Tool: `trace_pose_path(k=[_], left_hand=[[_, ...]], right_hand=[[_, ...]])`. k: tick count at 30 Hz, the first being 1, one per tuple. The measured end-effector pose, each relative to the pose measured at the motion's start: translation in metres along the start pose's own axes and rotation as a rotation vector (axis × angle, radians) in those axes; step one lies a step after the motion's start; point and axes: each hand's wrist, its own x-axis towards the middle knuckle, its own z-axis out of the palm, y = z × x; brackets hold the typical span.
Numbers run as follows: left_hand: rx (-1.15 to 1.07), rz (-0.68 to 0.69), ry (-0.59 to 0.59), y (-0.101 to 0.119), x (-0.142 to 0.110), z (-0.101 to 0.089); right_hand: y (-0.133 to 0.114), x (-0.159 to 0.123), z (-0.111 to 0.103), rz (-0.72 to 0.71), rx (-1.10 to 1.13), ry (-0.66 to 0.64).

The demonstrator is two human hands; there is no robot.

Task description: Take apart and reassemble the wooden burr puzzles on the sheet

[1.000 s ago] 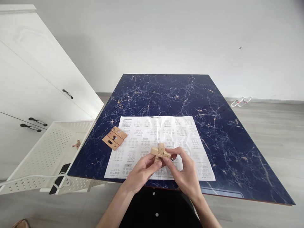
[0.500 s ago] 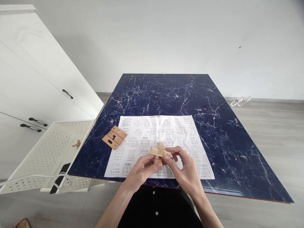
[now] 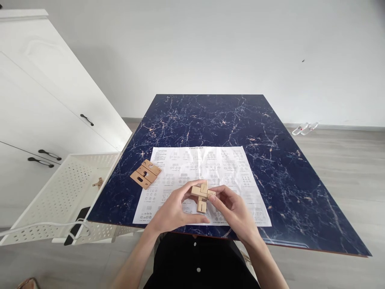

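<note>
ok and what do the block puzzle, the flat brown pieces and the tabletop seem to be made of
Block puzzle: likely bare wood, from its pale tan color and smooth, matte-looking faces.
Flat brown pieces: probably wood or board, plain tan-brown with cut-out holes.
Tabletop: smooth-looking, dark blue with pale marble-like veins; stone or laminate, I can't tell.

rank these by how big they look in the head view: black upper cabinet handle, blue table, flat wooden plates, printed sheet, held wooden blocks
1. Blue table
2. Printed sheet
3. Flat wooden plates and held wooden blocks: too close to rank; the right hand partly covers the blocks
4. Black upper cabinet handle
</note>
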Motion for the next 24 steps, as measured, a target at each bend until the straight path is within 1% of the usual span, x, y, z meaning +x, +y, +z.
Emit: trace_pose_path(k=[3,5,8,10,13,16,20,24], left_hand=[[0.067,0.015,0.021,-0.002,0.004,0.001],[0.082,0.003,0.075,-0.007,0.006,0.001],[0.081,-0.061,0.197,-0.017,0.006,0.001],[0.067,-0.101,0.268,-0.023,0.004,0.001],[0.058,-0.111,0.331,-0.029,0.002,0.004],[0.078,-0.084,0.352,-0.031,0.000,0.008],[0.083,-0.052,0.351,-0.032,-0.002,0.010],[0.066,-0.054,0.384,-0.034,-0.005,0.010]], right_hand=[[0.004,-0.001,0.001,-0.022,-0.041,0.005],[0.009,-0.002,-0.001,-0.063,-0.126,0.071],[0.020,-0.004,-0.008,-0.155,-0.384,0.215],[0.027,-0.005,-0.013,-0.216,-0.532,0.247],[0.035,-0.006,-0.017,-0.264,-0.621,0.193],[0.038,-0.005,-0.016,-0.292,-0.642,0.144],[0.038,-0.001,-0.008,-0.324,-0.649,0.106],[0.040,0.004,0.002,-0.360,-0.662,0.063]])
